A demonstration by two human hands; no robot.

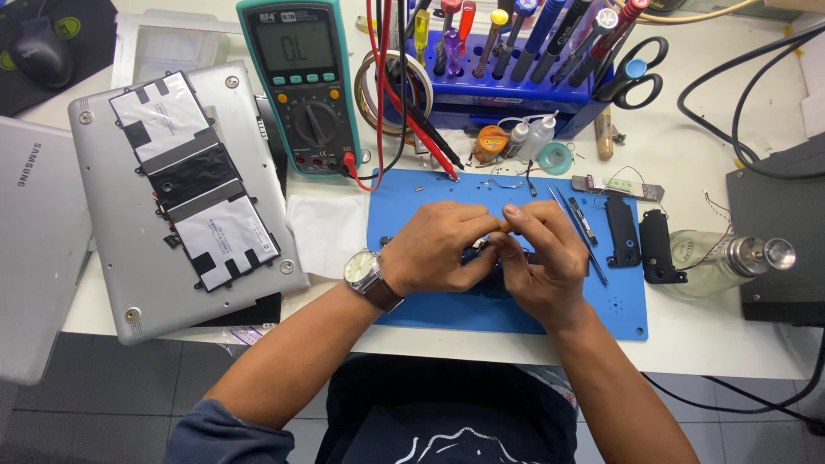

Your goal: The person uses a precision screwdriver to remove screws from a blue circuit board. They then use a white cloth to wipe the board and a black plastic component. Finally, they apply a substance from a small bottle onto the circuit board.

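Your left hand (434, 249), wristwatch (364, 271) on its wrist, and your right hand (537, 258) meet fingertip to fingertip over the blue mat (412, 206) on the tabletop (705, 163), both pinched shut on a small dark part (485, 251) mostly hidden beneath them. A multimeter (302, 82) stands beyond, an opened laptop base (172, 189) to your left.

White workbench (730, 344) over dark tiled floor (103, 395)
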